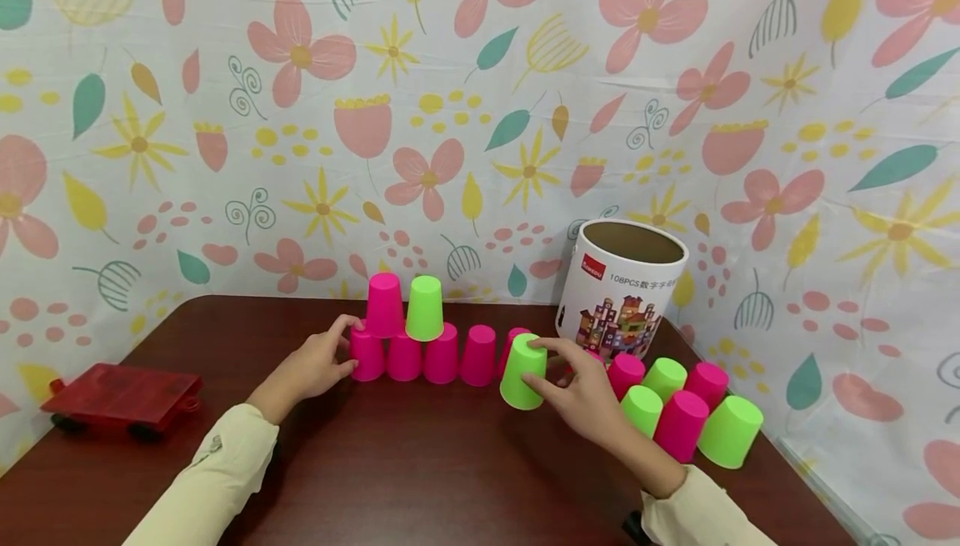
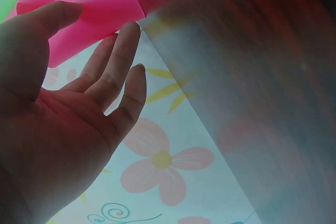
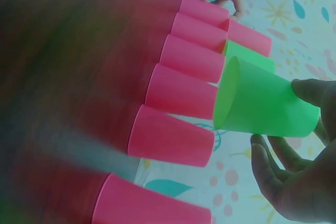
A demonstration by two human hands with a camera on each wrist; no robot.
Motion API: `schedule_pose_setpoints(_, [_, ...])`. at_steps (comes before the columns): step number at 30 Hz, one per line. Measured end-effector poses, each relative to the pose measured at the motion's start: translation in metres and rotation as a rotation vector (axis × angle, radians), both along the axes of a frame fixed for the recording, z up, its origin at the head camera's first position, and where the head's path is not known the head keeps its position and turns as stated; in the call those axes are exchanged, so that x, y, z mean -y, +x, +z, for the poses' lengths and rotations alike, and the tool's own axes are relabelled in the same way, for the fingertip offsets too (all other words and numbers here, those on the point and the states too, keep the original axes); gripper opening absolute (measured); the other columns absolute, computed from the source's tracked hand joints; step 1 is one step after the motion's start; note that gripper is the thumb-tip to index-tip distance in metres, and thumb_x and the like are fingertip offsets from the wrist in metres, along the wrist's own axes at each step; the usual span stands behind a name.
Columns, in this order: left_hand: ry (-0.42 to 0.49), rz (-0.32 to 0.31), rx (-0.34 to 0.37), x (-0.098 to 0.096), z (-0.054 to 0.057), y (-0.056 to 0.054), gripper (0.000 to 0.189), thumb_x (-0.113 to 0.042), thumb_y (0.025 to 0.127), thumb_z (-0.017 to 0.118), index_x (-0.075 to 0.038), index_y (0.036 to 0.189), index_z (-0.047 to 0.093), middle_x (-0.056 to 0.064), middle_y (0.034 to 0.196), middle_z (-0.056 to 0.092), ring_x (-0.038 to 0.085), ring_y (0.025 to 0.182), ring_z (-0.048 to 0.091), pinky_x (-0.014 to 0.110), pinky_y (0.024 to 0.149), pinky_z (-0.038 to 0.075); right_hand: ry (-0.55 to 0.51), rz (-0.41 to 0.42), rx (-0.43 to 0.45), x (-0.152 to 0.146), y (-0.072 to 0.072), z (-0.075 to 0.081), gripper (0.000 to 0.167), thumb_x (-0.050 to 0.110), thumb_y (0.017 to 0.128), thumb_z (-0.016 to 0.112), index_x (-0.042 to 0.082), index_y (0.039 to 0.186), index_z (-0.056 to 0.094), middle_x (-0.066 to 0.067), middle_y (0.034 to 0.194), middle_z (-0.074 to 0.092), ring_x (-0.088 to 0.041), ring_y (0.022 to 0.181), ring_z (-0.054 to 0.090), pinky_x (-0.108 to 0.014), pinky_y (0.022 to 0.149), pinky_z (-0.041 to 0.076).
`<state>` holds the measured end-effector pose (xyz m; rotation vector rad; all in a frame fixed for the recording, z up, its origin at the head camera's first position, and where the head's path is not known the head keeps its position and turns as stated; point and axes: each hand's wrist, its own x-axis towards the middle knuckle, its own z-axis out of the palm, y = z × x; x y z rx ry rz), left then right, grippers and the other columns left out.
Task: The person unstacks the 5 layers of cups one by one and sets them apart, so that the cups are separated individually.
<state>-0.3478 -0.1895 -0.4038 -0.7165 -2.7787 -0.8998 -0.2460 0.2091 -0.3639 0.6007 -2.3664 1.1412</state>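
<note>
My right hand (image 1: 581, 392) pinches an upside-down green cup (image 1: 523, 375) near its closed end. The right wrist view shows this cup (image 3: 268, 100) raised off the table. My left hand (image 1: 311, 367) touches the leftmost pink cup (image 1: 367, 356) of a row of upside-down pink cups. In the left wrist view the thumb lies by a pink cup (image 2: 100, 11), and the other fingers are loosely extended. On top of that row's left end stand a pink cup (image 1: 385, 304) and a green cup (image 1: 425, 308), side by side.
Several pink and green cups (image 1: 681, 425) stand upside down at the right. Behind them is a white cardboard tub (image 1: 570, 300) with printed pictures. A red wheeled toy cart (image 1: 123, 396) sits on the left of the dark table (image 1: 420, 479). Patterned cloth (image 1: 480, 129) hangs behind.
</note>
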Motion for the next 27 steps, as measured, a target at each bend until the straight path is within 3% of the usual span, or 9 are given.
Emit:
schedule_pose_setpoints(4, [-0.002, -0.004, -0.003, 0.000, 0.000, 0.000, 0.056, -0.005, 0.088, 0.072, -0.016, 0.128, 0.035, 0.018, 0.104, 0.068, 0.015, 0.067, 0.058, 0.034, 0.062, 0.048, 0.042, -0.021, 0.033, -0.012, 0.009, -0.003, 0.043, 0.015, 0.079, 0.085, 0.014, 0.117, 0.066, -0.004, 0.108, 0.067, -0.023, 0.087, 0.063, -0.028, 0.060, 0.053])
schedule_pose_setpoints(11, [0.002, -0.002, -0.012, 0.000, -0.001, 0.001, 0.056, -0.005, 0.088, 0.073, -0.015, 0.128, 0.035, 0.018, 0.104, 0.067, 0.016, 0.070, 0.060, 0.035, 0.063, 0.048, 0.084, -0.055, 0.100, -0.033, 0.024, -0.005, 0.041, 0.021, 0.079, 0.085, 0.013, 0.115, 0.067, -0.004, 0.099, 0.067, -0.020, 0.072, 0.062, -0.026, 0.059, 0.052])
schedule_pose_setpoints(17, [0.000, -0.002, -0.013, 0.000, 0.000, 0.002, 0.056, -0.006, 0.088, 0.073, -0.015, 0.128, 0.034, 0.019, 0.104, 0.067, 0.017, 0.071, 0.060, 0.036, 0.062, 0.048, 0.169, -0.124, 0.117, -0.048, 0.035, -0.007, 0.042, 0.022, 0.078, 0.086, 0.014, 0.114, 0.067, 0.000, 0.101, 0.069, -0.020, 0.079, 0.063, -0.027, 0.061, 0.052])
schedule_pose_setpoints(22, [0.001, 0.003, -0.023, 0.000, 0.000, 0.000, 0.056, -0.006, 0.089, 0.073, -0.015, 0.129, 0.035, 0.019, 0.105, 0.066, 0.016, 0.071, 0.060, 0.036, 0.064, 0.049, 0.214, -0.154, 0.124, -0.054, 0.039, -0.006, 0.042, 0.020, 0.076, 0.087, 0.013, 0.113, 0.067, 0.000, 0.101, 0.068, -0.020, 0.077, 0.063, -0.027, 0.063, 0.053])
schedule_pose_setpoints(27, [0.000, -0.012, -0.012, 0.000, 0.000, 0.001, 0.057, -0.006, 0.089, 0.073, -0.014, 0.129, 0.034, 0.019, 0.105, 0.066, 0.016, 0.069, 0.059, 0.036, 0.064, 0.049, 0.327, -0.207, 0.138, -0.055, 0.040, -0.005, 0.043, 0.019, 0.076, 0.087, 0.014, 0.113, 0.066, 0.001, 0.100, 0.067, -0.018, 0.076, 0.060, -0.024, 0.063, 0.051])
